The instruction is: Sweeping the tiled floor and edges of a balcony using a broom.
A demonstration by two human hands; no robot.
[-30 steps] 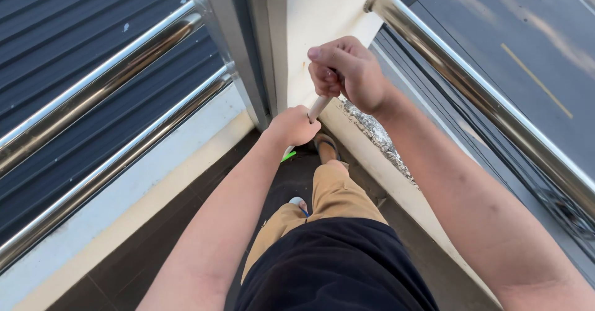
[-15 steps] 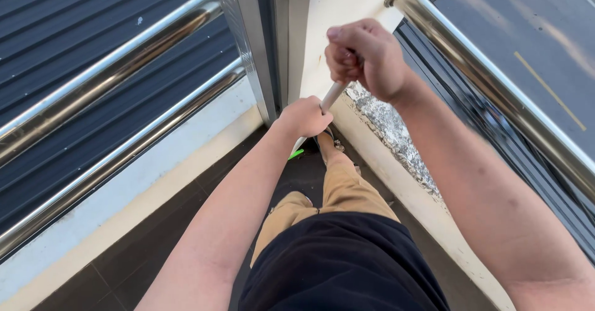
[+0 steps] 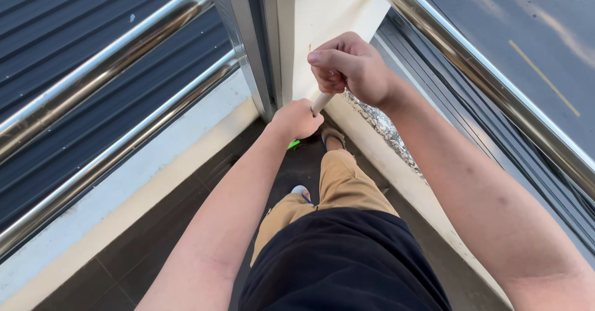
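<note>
Wooden handle (image 3: 321,103) ran slanted between both fists, pale and thin, right in the balcony corner. Right hand (image 3: 347,69) had its fingers (image 3: 328,57) clamped round the upper end, left hand (image 3: 297,119) wrapped tight just below. Something bright green (image 3: 293,144) peeked out under the left fist. Steel railing (image 3: 471,69) sat off beside the right wrist.

The dark tiled floor (image 3: 155,249) fills the bottom of the picture. Two feet in sandals (image 3: 333,139) stand on it near the middle. A small bright green thing (image 3: 293,144) lies beside the upper foot.
</note>
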